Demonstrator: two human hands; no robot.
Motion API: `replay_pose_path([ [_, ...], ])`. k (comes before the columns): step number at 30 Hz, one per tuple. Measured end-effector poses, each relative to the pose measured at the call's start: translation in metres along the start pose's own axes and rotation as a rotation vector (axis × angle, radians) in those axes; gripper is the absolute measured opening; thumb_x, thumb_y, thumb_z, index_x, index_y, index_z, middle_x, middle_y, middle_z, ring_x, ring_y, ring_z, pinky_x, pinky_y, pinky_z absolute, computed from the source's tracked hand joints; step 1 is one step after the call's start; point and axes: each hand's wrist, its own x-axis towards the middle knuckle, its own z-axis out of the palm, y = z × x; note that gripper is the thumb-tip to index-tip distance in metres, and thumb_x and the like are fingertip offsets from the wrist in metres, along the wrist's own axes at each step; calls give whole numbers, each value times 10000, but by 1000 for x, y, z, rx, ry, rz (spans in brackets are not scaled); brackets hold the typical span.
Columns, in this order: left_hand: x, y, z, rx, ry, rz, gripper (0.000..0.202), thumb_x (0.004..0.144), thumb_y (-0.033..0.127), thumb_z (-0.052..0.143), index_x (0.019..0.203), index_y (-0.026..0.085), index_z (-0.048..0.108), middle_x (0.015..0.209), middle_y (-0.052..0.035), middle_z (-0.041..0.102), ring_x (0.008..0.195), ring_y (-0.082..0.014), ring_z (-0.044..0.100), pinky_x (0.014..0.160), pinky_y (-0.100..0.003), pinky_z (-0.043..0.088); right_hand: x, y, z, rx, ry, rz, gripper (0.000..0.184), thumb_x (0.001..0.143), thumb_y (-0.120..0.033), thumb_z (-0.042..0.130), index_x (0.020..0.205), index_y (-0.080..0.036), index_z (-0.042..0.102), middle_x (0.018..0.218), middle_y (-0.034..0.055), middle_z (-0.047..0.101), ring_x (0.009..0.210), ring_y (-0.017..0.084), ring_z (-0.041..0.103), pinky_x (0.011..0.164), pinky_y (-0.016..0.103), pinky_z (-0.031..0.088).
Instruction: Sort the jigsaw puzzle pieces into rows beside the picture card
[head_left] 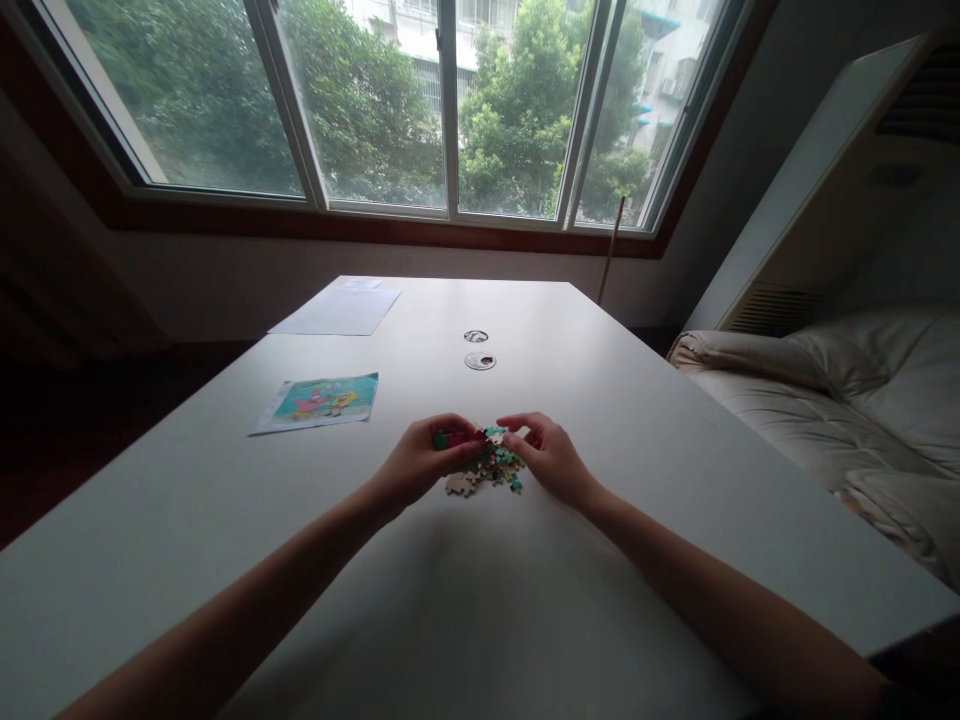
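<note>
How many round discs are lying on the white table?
2: the far disc, nearer the window, and the near disc, between it and the puzzle pieces. Those pieces could hide others.

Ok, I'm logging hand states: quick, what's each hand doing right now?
Left hand: closed, holding red and teal jigsaw pieces.
Right hand: curled beside the jigsaw pile; whether it grips a piece cannot be told.

No readable text anywhere; no legible labels, brands, numbers or signs
</note>
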Motion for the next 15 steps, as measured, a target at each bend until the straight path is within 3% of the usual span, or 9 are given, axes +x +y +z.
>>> replay_pose_path([
  [3,-2,3,3,-96,18,-50,298,644,369,675,783,125,575,672,-19,609,603,-127,566,539,-234,456,-2,-3,4,155,-170,46,310,750,-441,515,747,-152,627,559,-13,513,475,72,377,461,211,294],
  [6,-2,2,3,-69,35,14,284,637,353,685,759,121,576,678,-15,601,632,-130,564,570,-241,458,-3,-4,8,305,-280,131,361,766,-471,490,636,-143,569,444,-52,397,421,55,322,425,204,232],
  [10,0,-2,1,-25,34,66,264,643,344,681,749,124,581,676,-10,592,644,-131,558,597,-253,464,-2,-5,8,366,-251,177,255,679,-385,630,746,-140,607,530,-48,475,459,46,361,444,193,260],
  [15,1,-4,2,-111,-36,-44,271,634,343,686,744,127,564,645,5,580,589,-109,547,549,-234,455,0,-5,4,383,-182,206,239,650,-345,661,748,-133,611,584,-36,525,466,35,376,449,186,285],
])
